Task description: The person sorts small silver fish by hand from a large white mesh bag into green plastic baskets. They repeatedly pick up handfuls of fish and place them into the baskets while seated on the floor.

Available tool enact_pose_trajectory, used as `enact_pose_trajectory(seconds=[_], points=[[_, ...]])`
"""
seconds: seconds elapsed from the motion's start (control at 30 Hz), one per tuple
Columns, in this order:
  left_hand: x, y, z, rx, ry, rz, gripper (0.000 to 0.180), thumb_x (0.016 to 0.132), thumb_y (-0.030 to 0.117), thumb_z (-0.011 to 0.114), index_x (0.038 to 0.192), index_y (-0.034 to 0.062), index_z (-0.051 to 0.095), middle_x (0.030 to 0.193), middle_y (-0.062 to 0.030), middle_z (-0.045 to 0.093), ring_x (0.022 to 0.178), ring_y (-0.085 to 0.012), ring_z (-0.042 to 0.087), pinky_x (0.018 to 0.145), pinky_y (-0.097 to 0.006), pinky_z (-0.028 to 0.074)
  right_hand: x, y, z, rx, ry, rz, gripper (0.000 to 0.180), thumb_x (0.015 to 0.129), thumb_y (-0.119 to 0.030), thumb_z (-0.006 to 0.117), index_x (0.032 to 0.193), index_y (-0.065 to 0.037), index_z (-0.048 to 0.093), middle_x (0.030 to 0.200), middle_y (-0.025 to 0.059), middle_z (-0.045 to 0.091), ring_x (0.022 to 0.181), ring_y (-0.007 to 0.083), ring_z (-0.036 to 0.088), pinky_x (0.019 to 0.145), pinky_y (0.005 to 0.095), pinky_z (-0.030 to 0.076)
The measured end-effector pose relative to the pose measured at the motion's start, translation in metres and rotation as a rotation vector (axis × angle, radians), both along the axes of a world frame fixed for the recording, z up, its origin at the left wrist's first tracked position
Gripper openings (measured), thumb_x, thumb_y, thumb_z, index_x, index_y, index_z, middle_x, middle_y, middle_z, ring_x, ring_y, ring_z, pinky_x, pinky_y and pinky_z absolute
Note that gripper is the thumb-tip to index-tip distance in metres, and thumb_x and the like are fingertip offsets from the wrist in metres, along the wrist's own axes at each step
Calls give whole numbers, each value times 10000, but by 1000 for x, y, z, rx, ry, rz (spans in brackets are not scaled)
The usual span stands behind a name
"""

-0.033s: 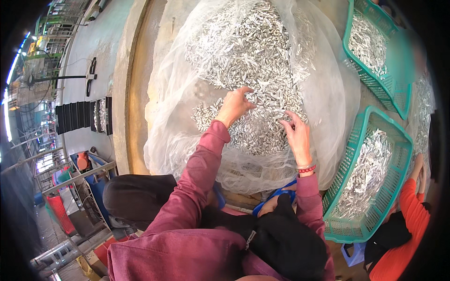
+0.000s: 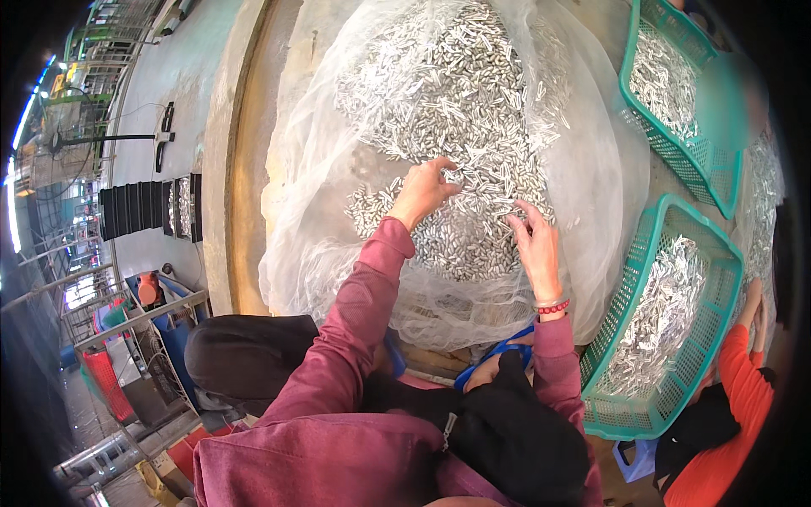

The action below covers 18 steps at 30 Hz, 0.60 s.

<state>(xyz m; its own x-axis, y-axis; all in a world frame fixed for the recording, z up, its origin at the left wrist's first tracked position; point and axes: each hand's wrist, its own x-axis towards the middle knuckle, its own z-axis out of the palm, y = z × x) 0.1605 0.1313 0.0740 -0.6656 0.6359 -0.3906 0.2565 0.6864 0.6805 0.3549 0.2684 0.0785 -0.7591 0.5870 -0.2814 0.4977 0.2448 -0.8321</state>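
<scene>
Silvery pieces (image 2: 448,93): heft, slip and hold

Head view. We see the pieces heaped on a sheer white net (image 2: 308,253) in front of the person, with more in the near basket (image 2: 625,414) and the far basket (image 2: 683,162), to the right. The left hand (image 2: 431,188) is at the middle of the heap, its fingers bent and the tips drawn close together; the right hand (image 2: 534,241) is at the right side of the heap, thumb and forefinger slightly parted. We cannot tell whether either hand grips a piece.

Each piece is slim, short and bright. We judge it light, and its sheen suggests a slippery skin; it looks fairly straight and firm, though we cannot tell how easily it would bend or bruise. We would pinch one lightly across its middle, between thumb and forefinger, picking from the loose top layer. The net looks soft and apt to bunch, so we would keep the fingers clear of its folds.
</scene>
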Motion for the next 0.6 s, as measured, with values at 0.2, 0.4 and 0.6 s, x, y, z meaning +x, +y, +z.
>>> enact_pose_trajectory(seconds=[0.2, 0.4, 0.6], points=[[-13, -1, -13, 130, -468, -10, 205, 849, 64, 569, 1011, -29, 654, 843, -61, 645, 643, -110, 610, 614, -262, 505, -17, -3, 3, 847, 36, 196, 301, 840, -179, 627, 1123, -78, 631, 1020, 105, 628, 1006, 296, 528, 875, 406, 409], [-14, -12, -30, 312, -636, 53, 210, 869, 92, 576, 1048, -2, 631, 966, -49, 627, 856, -120, 580, 747, -280, 478, -28, 8, -19, 707, -185, 560, 281, 780, -119, 654, 1057, -85, 621, 1007, 83, 565, 1017, 329, 477, 848, 465, 372], [0, -3, -53, 42, 270, -404, 291, 746, 138, 713, 1006, 27, 643, 966, -146, 620, 877, -303, 620, 777, -376, 497, -19, 4, -25, 556, 40, 273, 194, 787, -90, 600, 975, -46, 620, 993, 108, 545, 976, 320, 494, 840, 456, 401]])
